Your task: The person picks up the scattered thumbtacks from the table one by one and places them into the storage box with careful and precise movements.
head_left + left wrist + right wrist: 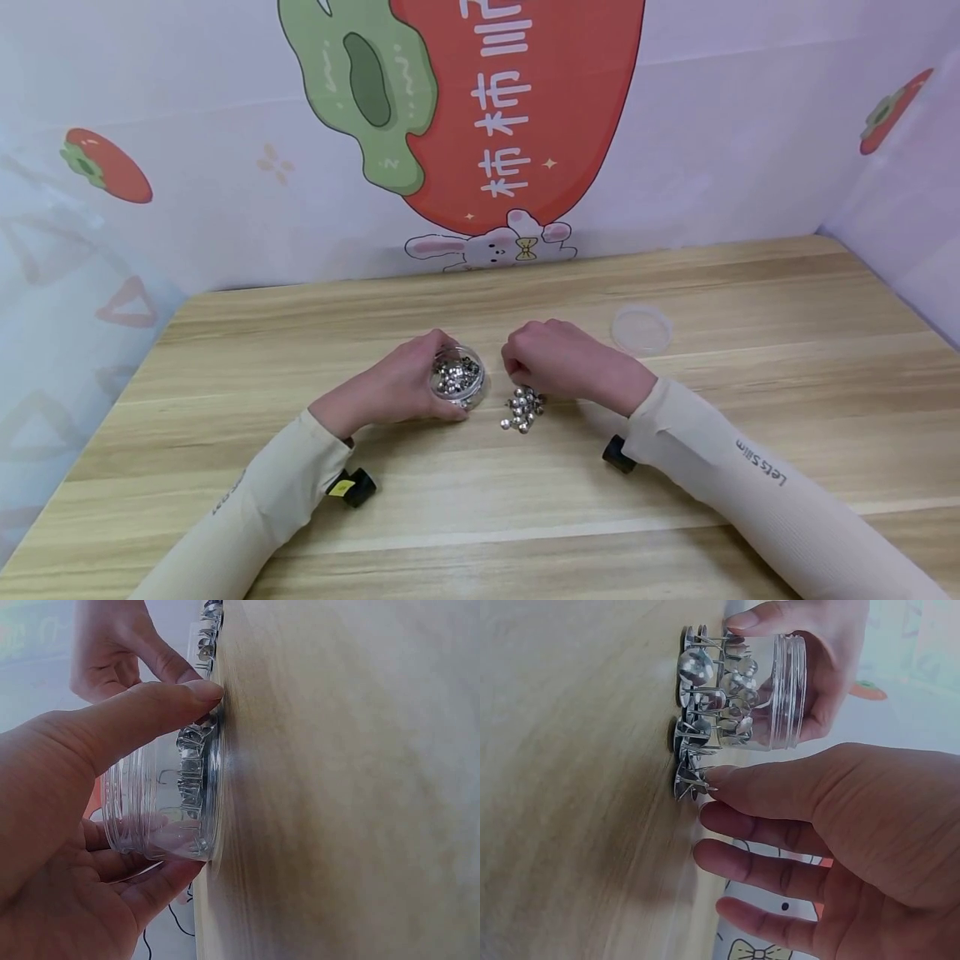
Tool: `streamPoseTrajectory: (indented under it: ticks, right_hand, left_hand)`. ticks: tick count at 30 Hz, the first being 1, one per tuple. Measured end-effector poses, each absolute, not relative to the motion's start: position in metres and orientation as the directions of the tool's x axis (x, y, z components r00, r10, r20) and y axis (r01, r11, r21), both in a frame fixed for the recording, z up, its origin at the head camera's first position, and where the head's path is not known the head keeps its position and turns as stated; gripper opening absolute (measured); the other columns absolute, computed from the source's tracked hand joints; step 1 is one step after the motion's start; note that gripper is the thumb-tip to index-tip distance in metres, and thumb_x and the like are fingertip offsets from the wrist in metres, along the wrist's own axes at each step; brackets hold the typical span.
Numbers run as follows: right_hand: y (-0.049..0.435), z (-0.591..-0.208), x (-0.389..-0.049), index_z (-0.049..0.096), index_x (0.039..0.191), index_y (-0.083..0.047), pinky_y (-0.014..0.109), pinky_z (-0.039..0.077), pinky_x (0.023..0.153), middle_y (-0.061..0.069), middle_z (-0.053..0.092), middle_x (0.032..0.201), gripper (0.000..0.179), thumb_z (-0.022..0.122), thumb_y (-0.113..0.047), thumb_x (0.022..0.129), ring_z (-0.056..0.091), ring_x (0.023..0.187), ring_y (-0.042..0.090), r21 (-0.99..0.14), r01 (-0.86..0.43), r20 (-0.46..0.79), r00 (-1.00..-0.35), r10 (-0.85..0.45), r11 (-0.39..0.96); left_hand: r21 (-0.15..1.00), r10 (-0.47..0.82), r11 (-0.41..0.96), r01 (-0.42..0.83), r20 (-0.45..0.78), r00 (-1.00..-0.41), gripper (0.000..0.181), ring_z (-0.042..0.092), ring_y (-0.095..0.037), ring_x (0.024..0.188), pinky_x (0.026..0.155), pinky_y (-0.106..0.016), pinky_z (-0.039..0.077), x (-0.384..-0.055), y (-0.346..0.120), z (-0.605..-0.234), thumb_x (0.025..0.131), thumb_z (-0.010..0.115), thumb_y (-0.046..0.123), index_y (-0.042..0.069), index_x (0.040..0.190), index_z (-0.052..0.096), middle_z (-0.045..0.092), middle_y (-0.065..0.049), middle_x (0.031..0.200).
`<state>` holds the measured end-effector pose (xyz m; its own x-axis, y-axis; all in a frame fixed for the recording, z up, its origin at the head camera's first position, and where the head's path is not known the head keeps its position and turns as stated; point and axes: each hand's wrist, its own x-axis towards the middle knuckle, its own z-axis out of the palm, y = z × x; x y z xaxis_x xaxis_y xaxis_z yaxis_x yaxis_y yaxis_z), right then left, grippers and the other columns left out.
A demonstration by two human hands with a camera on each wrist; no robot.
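My left hand (408, 379) grips a clear round jar (127, 802) from the side, thumb and fingers around its wall. The jar stands upright on the table, its threaded mouth uncovered. Silver thumbtacks (457, 375) lie in its bottom. Just right of the jar is a loose pile of thumbtacks (695, 735), some with pins pointing up. My right hand (558, 358) is low over the far right side of that pile. In the right wrist view, its thumb (742, 784) overlaps a tack at the pile's edge, and the other fingers are loosely bent and spread.
A clear round lid (641, 329) lies on the wooden table (480, 517) behind the right hand. A printed cloth backdrop (225, 208) rises along the table's back edge. Both forearms wear light sleeves with small black devices (618, 454) at the wrists.
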<state>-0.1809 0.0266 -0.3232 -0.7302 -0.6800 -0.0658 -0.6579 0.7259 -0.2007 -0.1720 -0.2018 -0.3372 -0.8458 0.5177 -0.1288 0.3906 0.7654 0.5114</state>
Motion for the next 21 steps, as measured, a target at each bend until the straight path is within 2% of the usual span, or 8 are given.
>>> streamPoseTrajectory:
  ticks: [10,17,21]
  right_hand:
    - [0.036,-0.306,-0.182,0.073,0.084,-0.016,0.028,0.051,0.070,-0.005,0.066,0.078,0.006,0.070,-0.012,0.087,0.057,0.070,0.011,-0.218,-0.660,0.083,-0.746,-0.660,0.719]
    - [0.016,-0.305,-0.176,0.073,0.090,-0.015,0.027,0.052,0.073,-0.004,0.068,0.083,0.005,0.069,-0.017,0.089,0.058,0.072,0.010,-0.187,-0.723,0.146,-0.689,-0.709,0.664]
    - [0.004,-0.301,-0.171,0.073,0.094,-0.016,0.028,0.051,0.074,-0.004,0.068,0.085,0.007,0.069,-0.020,0.090,0.058,0.073,0.010,-0.197,-0.731,0.163,-0.681,-0.714,0.653]
  left_hand:
    - [0.503,0.521,0.768,0.397,-0.130,-0.844,0.078,0.057,-0.025,0.115,0.103,-0.042,0.046,-0.173,-0.202,-0.339,0.067,0.087,0.038,0.004,0.125,0.047,0.060,-0.010,0.123]
    - [0.509,0.525,0.760,0.404,-0.116,-0.843,0.077,0.057,-0.024,0.114,0.102,-0.042,0.047,-0.172,-0.202,-0.338,0.067,0.087,0.037,0.004,0.124,0.047,0.060,-0.010,0.123]
    - [0.516,0.540,0.748,0.418,-0.105,-0.835,0.074,0.057,-0.022,0.111,0.099,-0.040,0.047,-0.171,-0.202,-0.338,0.068,0.087,0.036,0.005,0.122,0.047,0.060,-0.009,0.121]
